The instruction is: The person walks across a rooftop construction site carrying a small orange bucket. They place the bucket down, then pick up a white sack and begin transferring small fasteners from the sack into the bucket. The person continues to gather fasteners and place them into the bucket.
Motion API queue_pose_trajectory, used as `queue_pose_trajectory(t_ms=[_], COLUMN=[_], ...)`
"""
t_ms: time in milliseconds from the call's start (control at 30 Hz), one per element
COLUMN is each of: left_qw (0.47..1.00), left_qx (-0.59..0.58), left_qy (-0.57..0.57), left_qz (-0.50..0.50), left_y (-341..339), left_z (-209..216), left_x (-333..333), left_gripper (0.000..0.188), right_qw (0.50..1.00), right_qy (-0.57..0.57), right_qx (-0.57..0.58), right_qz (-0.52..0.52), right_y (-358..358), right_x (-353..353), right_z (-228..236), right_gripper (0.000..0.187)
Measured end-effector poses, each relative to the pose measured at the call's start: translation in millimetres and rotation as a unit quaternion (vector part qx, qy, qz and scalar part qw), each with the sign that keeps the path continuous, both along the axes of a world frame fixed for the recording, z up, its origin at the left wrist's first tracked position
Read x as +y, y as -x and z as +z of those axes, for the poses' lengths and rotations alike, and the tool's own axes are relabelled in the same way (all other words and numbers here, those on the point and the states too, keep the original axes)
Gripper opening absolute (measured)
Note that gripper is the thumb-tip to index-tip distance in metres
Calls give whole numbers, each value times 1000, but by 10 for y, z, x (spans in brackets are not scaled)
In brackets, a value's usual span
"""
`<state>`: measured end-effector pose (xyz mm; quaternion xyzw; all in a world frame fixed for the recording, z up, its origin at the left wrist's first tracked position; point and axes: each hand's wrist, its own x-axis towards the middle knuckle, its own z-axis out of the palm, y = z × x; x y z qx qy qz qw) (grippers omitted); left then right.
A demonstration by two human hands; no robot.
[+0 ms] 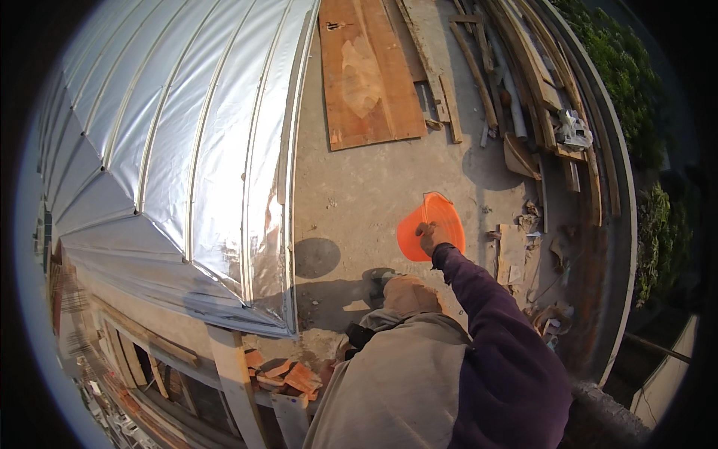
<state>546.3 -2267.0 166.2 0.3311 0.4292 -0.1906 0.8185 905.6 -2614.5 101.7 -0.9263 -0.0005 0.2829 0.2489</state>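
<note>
At the end of a dark purple sleeve, my right hand is closed on an orange bucket in front of my body. The hand grips its near side; I cannot tell whether it holds the rim or the handle. The bucket is tilted, and its inside is mostly hidden from me. Below it are my brown trouser leg and one shoe. My left hand does not show; a small black shape beside my waist is too unclear to name.
Silver foil sheeting with long battens slopes along the left. A wooden board lies ahead on the concrete floor. Timber is piled at the right by a low wall edge. Broken bricks lie at lower left.
</note>
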Motion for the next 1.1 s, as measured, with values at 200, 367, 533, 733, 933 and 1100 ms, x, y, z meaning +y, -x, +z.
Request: queue_pose_trajectory(t_ms=[200,367,533,733,933,1100], left_qw=[993,987,985,976,983,990], left_qx=[-9,-18,-5,47,68,50], left_qy=[-7,61,34,-40,29,72], left_qz=[-121,-149,-169,-209,-167,-108], left_y=[-448,-1347,-1782,-2185,-3051,-3686], left_z=[-282,-108,169,-116,-594,-723], left_x=[69,-429,-1299,-1925,-2410,-2767], left_gripper=[60,62,54,39,47,53], right_qw=[991,971,928,932,967,979], right_qy=[-51,-119,-125,-155,-180,-66], right_qx=[-123,-156,-181,-170,-169,-85], right_qz=[25,136,301,279,65,-172], right_y=[588,1185,1485,1166,508,320], right_x=[-81,376,488,-287,-1967,-3865], right_z=[351,619,711,703,657,585], right_gripper=[19,11,21,26,26,24])
